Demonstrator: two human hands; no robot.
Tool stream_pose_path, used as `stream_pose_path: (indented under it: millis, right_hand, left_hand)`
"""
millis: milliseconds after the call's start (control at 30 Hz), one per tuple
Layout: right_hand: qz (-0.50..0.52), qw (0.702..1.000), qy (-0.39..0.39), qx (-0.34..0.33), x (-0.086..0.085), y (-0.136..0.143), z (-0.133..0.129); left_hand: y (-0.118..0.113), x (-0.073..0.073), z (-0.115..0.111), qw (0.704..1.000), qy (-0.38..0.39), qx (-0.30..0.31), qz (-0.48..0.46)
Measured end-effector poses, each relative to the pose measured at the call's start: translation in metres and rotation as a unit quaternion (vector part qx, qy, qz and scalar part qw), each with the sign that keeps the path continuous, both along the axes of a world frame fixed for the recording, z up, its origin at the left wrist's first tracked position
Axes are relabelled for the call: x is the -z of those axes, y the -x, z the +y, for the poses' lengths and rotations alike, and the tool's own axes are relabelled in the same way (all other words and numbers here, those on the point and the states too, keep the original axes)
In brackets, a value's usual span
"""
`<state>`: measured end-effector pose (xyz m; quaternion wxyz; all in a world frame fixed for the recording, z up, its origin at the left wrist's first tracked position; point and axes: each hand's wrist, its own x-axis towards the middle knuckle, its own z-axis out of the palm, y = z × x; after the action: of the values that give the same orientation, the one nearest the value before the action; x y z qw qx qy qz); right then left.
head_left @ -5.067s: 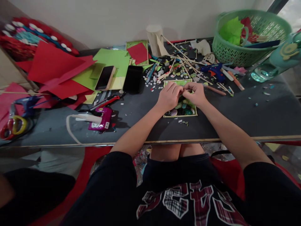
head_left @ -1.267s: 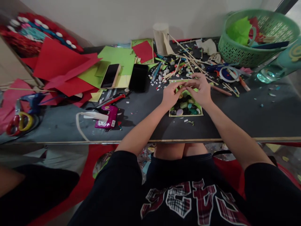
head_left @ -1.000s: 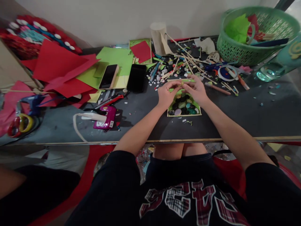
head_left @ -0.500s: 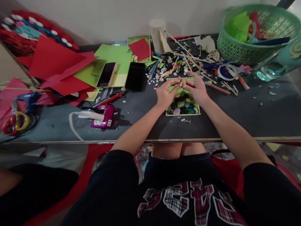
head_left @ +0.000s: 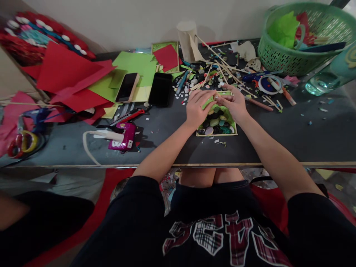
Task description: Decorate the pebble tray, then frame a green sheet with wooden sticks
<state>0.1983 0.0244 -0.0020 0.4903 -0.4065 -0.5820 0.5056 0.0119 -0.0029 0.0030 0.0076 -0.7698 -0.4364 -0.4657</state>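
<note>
Both hands meet above the far half of a shallow green tray (head_left: 217,135) with a pale stick rim. Several smooth pebbles (head_left: 214,122) in dark, green, yellowish and lilac tones lie in its near half. Between the fingertips is a small tan piece (head_left: 216,96), perhaps a pebble, mostly covered. My left hand (head_left: 198,106) is closed on its left side, its fingers bent over it. From the right, my right hand (head_left: 234,104) pinches the same piece with the thumb and a finger, another finger raised.
Behind the hands lie thin wooden sticks (head_left: 222,70), loose pebbles and paper scraps. Left are two phones (head_left: 160,89), red paper (head_left: 66,70), a purple power adapter (head_left: 124,137) and scissors (head_left: 22,143). Right stand a green basket (head_left: 289,59) and a glass (head_left: 319,82). Another person sits at left.
My left fingers have come down and forward over the small tan piece, so less of it shows. My right hand keeps its pinch with little movement. The tray stays put.
</note>
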Motion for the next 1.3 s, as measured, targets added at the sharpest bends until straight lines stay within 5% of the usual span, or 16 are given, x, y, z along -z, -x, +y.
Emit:
stream_pose_path:
  millis: [333,633,967,1300]
  right_hand:
    - [-0.033,0.999,0.000,0.002,0.006,-0.003,0.004]
    - [0.011,1.000,0.027,-0.004,0.006,-0.004,0.007]
    - [0.020,0.999,0.019,-0.019,0.001,0.000,0.000]
    - [0.104,0.988,0.039,-0.106,-0.007,0.000,-0.004]
  left_hand:
    - [0.001,-0.003,-0.001,0.999,0.021,-0.009,-0.031]
    - [0.030,0.028,0.029,0.985,0.024,-0.121,-0.124]
    - [0.010,0.007,0.011,0.994,0.010,0.072,0.076]
    - [0.006,-0.003,0.007,0.999,0.025,0.043,-0.002]
